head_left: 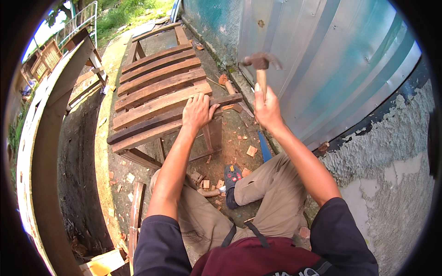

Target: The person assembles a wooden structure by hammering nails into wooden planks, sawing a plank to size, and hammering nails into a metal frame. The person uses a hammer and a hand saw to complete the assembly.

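Note:
My right hand (267, 108) is closed round the wooden handle of a claw hammer (261, 64), raised to the right of a slatted wooden frame. The hammer's head is blurred. My left hand (198, 111) presses down on a dark wooden slat (149, 127), its fingers curled forward over the lighter slat (156, 106) beyond. The dark slat lies slightly askew across the frame, its right end sticking out past the side. Several more brown slats (159, 85) run parallel across the frame farther away. What lies beneath my left palm is hidden.
Wood chips (252, 151) litter the ground around my shoe (232, 177). Beside it lies a curved wooden handle (209, 193). A blue strip (264, 146) rests near the corrugated metal sheet (322, 60) at right. A long board (46, 115) stands on the left.

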`<action>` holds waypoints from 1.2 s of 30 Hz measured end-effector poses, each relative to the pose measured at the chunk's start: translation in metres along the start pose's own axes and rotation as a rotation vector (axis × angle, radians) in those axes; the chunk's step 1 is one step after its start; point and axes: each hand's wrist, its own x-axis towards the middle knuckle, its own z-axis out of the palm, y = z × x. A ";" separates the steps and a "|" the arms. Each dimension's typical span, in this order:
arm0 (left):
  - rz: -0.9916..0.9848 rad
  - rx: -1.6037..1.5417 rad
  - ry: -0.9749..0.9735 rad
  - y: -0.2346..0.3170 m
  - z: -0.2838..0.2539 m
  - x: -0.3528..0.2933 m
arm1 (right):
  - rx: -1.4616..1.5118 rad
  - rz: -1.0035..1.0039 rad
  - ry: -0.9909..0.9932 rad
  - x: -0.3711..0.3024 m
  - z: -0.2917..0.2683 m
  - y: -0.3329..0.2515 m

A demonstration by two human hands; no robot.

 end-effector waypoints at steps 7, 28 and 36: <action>-0.022 -0.002 -0.082 -0.005 -0.002 -0.008 | -0.115 0.242 -0.256 -0.011 0.008 -0.045; -0.024 0.033 -0.140 0.000 -0.006 -0.001 | -0.392 0.183 -0.237 -0.012 0.028 -0.027; -0.017 0.021 -0.155 0.001 -0.015 -0.002 | -0.325 0.340 -0.330 -0.018 0.001 -0.026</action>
